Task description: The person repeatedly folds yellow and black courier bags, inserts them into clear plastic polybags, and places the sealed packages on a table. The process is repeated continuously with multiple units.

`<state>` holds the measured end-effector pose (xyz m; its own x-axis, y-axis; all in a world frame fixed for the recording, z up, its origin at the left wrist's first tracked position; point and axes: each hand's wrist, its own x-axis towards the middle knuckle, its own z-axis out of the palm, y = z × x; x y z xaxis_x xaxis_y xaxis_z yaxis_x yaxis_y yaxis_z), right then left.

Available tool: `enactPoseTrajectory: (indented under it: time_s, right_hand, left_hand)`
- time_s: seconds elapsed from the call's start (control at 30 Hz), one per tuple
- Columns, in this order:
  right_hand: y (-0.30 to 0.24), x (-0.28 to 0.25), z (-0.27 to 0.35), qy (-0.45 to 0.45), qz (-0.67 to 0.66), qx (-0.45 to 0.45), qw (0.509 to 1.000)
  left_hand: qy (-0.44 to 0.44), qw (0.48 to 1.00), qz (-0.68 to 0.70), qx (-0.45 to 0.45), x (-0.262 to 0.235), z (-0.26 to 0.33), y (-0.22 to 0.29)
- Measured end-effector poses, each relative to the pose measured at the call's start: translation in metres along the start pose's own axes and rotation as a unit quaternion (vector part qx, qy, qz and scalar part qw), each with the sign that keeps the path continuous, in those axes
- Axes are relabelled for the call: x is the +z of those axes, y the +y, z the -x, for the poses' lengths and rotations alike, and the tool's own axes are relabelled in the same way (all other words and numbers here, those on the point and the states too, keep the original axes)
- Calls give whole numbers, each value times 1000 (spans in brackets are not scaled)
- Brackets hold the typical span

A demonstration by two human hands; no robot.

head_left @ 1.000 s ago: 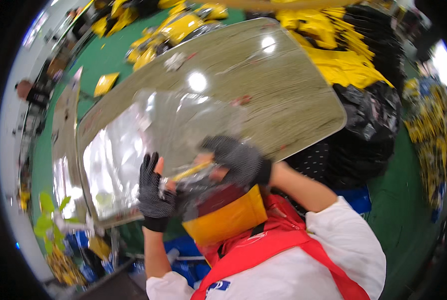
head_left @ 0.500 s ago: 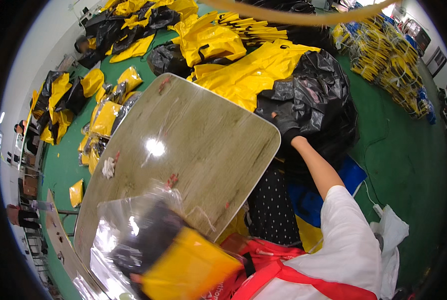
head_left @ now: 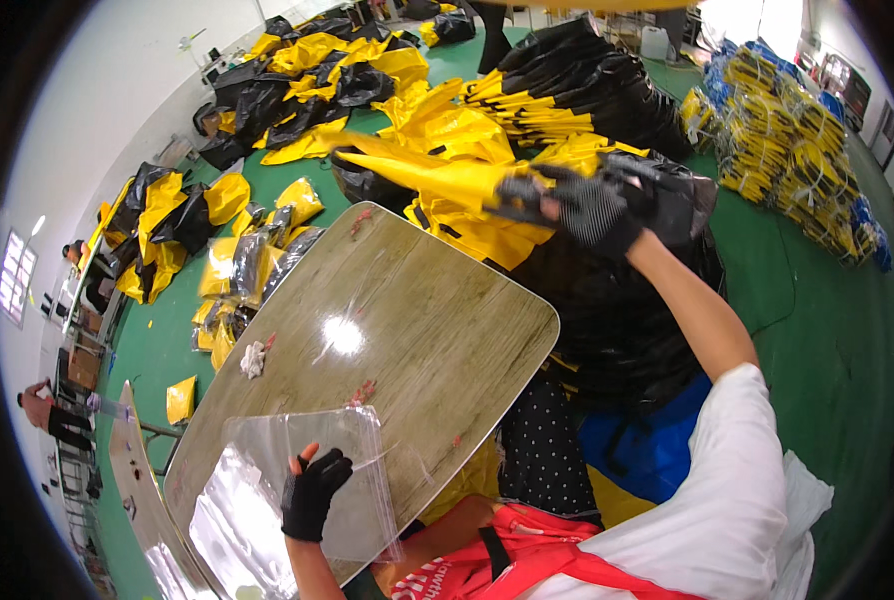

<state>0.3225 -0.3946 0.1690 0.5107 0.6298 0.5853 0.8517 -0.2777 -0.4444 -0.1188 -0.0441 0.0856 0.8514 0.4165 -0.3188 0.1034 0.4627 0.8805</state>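
Presently your left hand (head_left: 312, 492) lies flat on clear bags (head_left: 297, 480) at the wooden table's (head_left: 407, 320) near edge; your right hand (head_left: 592, 205) grips a yellow-black garment (head_left: 437, 180) beyond its far edge, above piled stock on green floor (head_left: 817, 330).

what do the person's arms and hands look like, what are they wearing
Both hands wear dark knit gloves: the left hand a black one with cut-off fingertips, the right hand a dark grey one. The forearms are bare. A loose white short sleeve covers the right upper arm, and a red strap crosses the chest.
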Motion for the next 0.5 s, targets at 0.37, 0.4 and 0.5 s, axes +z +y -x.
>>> enactPoseTrajectory:
  time_s: [0.37, 0.4, 0.5]
  right_hand:
    - [-193, 61, 267, -559, -31, -368, 743]
    - [-199, 72, 266, -587, -21, -329, 740]
    - [-231, 100, 241, -614, -59, -174, 767]
  left_hand:
    - [-171, 973, -135, -78, -58, -65, 98]
    - [-172, 968, -79, -165, -71, -80, 105]
    - [48, 865, -484, -123, -40, -96, 57]
